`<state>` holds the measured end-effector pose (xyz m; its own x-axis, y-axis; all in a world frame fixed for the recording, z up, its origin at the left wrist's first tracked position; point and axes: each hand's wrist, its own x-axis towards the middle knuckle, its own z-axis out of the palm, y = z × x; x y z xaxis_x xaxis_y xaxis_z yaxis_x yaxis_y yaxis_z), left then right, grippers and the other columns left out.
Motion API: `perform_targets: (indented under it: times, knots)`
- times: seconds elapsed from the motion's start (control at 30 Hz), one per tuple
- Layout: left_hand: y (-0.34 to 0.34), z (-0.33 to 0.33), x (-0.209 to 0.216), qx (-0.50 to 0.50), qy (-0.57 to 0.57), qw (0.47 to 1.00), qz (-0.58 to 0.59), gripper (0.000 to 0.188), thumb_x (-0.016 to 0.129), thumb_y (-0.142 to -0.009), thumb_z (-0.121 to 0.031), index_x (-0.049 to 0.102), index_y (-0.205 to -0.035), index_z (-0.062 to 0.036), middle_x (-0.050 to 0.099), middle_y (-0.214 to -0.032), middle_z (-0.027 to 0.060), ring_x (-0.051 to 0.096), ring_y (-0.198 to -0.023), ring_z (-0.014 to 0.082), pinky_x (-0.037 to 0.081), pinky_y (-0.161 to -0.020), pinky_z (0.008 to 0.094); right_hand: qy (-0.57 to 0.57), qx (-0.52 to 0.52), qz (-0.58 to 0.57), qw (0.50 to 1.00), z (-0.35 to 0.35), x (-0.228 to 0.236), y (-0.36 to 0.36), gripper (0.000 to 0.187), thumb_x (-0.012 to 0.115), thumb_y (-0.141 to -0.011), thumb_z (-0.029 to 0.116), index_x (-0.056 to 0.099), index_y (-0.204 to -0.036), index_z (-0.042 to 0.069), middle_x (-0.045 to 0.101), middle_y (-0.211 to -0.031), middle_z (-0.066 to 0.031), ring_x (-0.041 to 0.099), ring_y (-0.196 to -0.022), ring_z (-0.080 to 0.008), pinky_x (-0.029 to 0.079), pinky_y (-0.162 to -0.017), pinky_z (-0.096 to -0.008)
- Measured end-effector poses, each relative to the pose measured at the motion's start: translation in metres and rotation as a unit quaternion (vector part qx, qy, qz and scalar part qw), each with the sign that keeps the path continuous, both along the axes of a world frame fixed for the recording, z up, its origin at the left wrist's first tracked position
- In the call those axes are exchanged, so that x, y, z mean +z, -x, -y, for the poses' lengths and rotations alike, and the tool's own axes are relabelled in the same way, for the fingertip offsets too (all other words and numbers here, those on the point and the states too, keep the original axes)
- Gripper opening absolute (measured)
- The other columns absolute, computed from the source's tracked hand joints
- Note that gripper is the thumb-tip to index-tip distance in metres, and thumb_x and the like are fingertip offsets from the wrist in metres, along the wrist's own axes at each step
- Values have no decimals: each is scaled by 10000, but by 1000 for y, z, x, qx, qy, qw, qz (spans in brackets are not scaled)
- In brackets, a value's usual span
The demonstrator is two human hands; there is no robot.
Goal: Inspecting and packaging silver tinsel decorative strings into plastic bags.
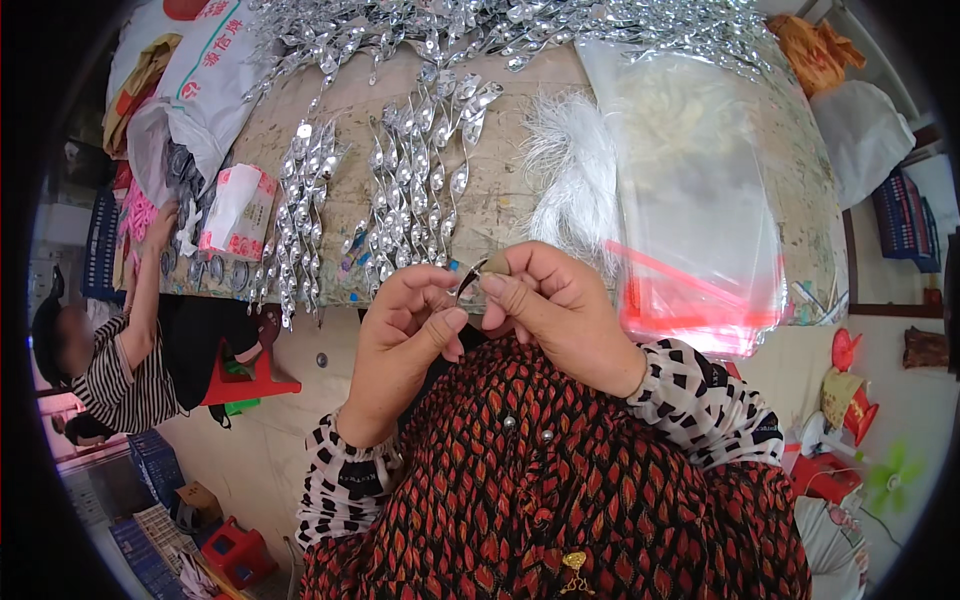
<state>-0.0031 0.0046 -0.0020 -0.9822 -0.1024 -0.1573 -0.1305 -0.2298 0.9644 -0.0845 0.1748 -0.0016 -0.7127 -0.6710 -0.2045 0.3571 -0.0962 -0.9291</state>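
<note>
My two hands meet at the table's near edge around a small dark, shiny curved strip [470, 279]. My right hand [560, 305] pinches its upper end between thumb and index finger; an olive-coloured cover or piece sits at that index fingertip. The fingers of my left hand [405, 330] are curled, with index and thumb at the strip's lower end. Just beyond lie bunches of twisted silver strips [415, 180], with another silver bunch [303, 190] to the left. A bundle of white shiny threads [578, 175] lies beyond my right hand.
Clear plastic bags [695, 200] with red edges are stacked at the right. More silver strips [520, 25] cover the table's far side. A red-and-white box [238, 215] stands at the left, near a white sack [210, 85]. A co-worker [130, 350] sits at the left, reaching onto the table.
</note>
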Motion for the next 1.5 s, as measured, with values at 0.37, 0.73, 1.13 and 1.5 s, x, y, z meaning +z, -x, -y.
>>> perform_targets:
  times: [0.37,0.73,1.13,1.5]
  knots:
    - [-3,-5,-1,-11,34,999,7,366,591,-891,-52,510,-1246,-12,617,-951,82,541,-634,93,432,-526,203,36,-15,-93,995,-2,-10,-1,291,536,-954,102,354,-1166,21,615,-842,-58,605,-791,-87,509,-673,-218]
    - [-4,0,4,-36,50,997,37,374,562,-926,-77,540,-1298,-63,482,-844,-70,377,-629,14,308,-542,166,-10,15,-168,986,-4,-15,15,303,528,-938,46,377,-1199,25,609,-859,-66,614,-792,-109,500,-688,-238]
    - [-14,30,-8,72,367,923,-84,337,571,-904,-40,587,-1241,-46,462,-791,-22,431,-707,86,367,-656,215,-82,-53,-573,814,14,-4,56,254,558,-874,33,587,-1126,34,647,-939,-161,643,-865,-300,500,-774,-358]
    - [-22,8,5,12,615,789,-4,397,574,-845,-46,598,-1219,-176,475,-796,111,532,-663,284,434,-590,394,-149,63,-284,945,19,-26,42,214,548,-933,192,626,-974,-2,614,-902,-150,575,-842,-316,456,-749,-363]
